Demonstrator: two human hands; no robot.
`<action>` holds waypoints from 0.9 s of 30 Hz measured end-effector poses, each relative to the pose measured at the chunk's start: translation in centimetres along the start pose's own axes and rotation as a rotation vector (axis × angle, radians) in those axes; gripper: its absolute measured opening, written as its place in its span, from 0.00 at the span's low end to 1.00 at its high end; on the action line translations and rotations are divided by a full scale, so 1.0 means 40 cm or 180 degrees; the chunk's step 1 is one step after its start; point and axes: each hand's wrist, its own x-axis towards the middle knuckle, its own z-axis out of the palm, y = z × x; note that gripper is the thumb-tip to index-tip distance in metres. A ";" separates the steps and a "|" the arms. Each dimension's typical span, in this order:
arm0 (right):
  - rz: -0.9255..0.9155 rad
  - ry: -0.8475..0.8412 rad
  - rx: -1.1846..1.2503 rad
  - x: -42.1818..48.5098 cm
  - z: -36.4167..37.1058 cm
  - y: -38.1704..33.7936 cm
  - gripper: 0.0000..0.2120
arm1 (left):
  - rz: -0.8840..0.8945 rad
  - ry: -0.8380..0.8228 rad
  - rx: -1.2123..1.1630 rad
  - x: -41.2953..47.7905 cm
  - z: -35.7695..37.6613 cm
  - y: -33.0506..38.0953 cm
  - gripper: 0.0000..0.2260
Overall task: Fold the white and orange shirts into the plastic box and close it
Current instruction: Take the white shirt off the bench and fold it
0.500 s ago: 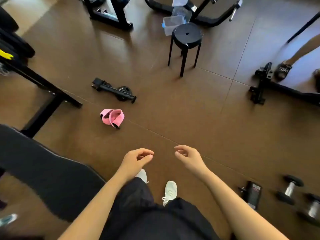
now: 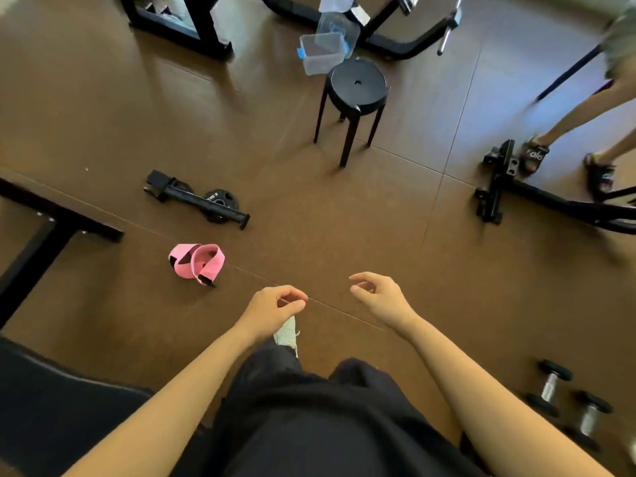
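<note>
Nearer now, plastic box (image 2: 321,53) sits empty.

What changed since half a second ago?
Little. The right shoe has gone from view behind the black clothing, and the left shoe shows more. The bystander's feet have stepped further in at the right. Left hand and right hand remain empty and half curled. Plastic box, stool unmoved.

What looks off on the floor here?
No shirts are visible. The clear plastic box sits open on the floor behind the black stool, its lid propped behind it. Pink straps and a small weight plate lie loose. Both hands are empty.
</note>
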 end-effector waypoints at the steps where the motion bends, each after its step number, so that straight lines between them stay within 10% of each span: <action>1: 0.0002 0.0019 0.0003 0.028 -0.009 -0.025 0.11 | 0.0029 -0.0023 0.0059 0.038 -0.031 0.014 0.06; 27: -0.0124 -0.0127 0.0177 0.993 -0.473 -0.466 0.08 | -0.0409 0.0661 -0.0376 0.881 -0.565 0.498 0.06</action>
